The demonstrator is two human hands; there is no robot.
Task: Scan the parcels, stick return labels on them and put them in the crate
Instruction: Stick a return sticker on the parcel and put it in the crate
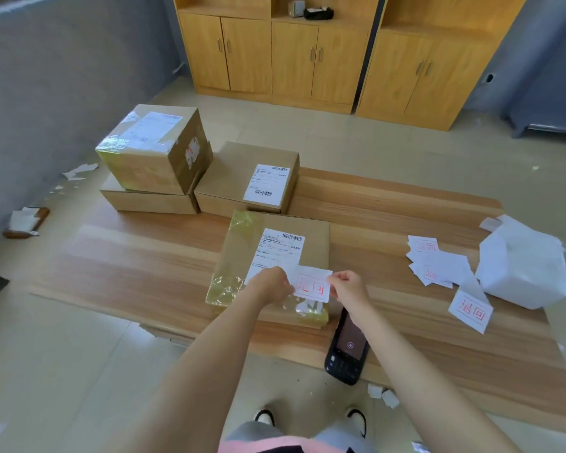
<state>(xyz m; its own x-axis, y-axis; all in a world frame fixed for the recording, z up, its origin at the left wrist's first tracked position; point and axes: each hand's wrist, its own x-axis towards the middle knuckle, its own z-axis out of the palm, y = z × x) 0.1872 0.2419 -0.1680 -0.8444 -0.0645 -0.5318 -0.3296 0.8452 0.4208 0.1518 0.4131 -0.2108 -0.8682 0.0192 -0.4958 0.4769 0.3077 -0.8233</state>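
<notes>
A: Both hands, left hand (pixel 273 284) and right hand (pixel 346 287), pinch our return label (pixel 311 285) over the taped parcel (pixel 272 266) at frame centre.

B: We risk sticking it crooked, covering the barcode (pixel 292 237).

Views: one only, worn on the person's head, so no overlap with another.
Direction: forward and steeply down, over both forearms onto the worktop (pixel 151 266).
Nearness: close to the worktop's near edge; the person's shoes (pixel 311 420) show at the bottom.
Reach: wide-angle, taking in the floor (pixel 62 354) and far wooden cabinets (pixel 307 53).
</notes>
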